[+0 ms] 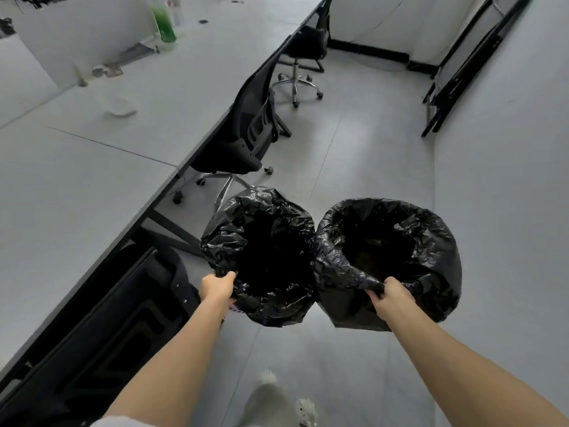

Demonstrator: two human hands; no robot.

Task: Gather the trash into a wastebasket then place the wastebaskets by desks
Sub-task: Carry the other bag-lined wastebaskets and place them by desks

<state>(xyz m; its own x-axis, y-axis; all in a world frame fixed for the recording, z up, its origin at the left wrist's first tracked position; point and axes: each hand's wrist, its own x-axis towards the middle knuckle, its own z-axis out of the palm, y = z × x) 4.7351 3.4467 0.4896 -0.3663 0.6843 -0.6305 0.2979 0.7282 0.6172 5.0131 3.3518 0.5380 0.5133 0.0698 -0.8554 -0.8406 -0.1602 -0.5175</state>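
Two wastebaskets lined with black plastic bags hang side by side above the grey floor, touching each other. My left hand grips the near rim of the left wastebasket. My right hand grips the near rim of the right wastebasket. Both insides are dark, so I cannot tell what they hold. A long white desk runs along the left, close to the left wastebasket.
A black office chair is tucked at the desk just ahead, a second chair farther back. Another black chair back stands at near left. Green bottle and a white dish sit on the desk. Black folded frames lean on the right wall.
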